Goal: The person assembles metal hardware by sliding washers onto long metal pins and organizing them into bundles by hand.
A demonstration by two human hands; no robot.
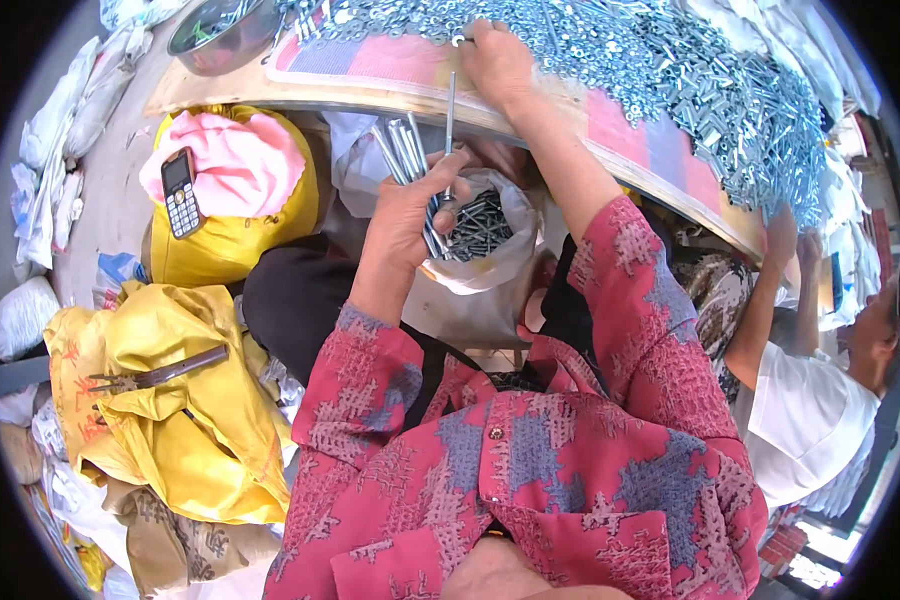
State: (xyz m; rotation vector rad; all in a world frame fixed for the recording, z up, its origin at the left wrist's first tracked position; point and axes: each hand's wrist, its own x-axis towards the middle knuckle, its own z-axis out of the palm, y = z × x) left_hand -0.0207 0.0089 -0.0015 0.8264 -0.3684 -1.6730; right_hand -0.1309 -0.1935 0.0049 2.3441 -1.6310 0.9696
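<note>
My left hand is closed round a bundle of long silver bolts. One bolt stands upright, apart from the rest, between the thumb and fingers. Below that hand an open white sack holds many dark metal bolts. Over the table's near edge reaches my right hand, fingertips pinched at a small ring-shaped washer. Loose washers lie heaped just beyond it.
Bolts and metal sleeves spread across the table to the right, where another person works. A steel bowl stands far left. Nearer are a phone on pink cloth and a tool on yellow sacks.
</note>
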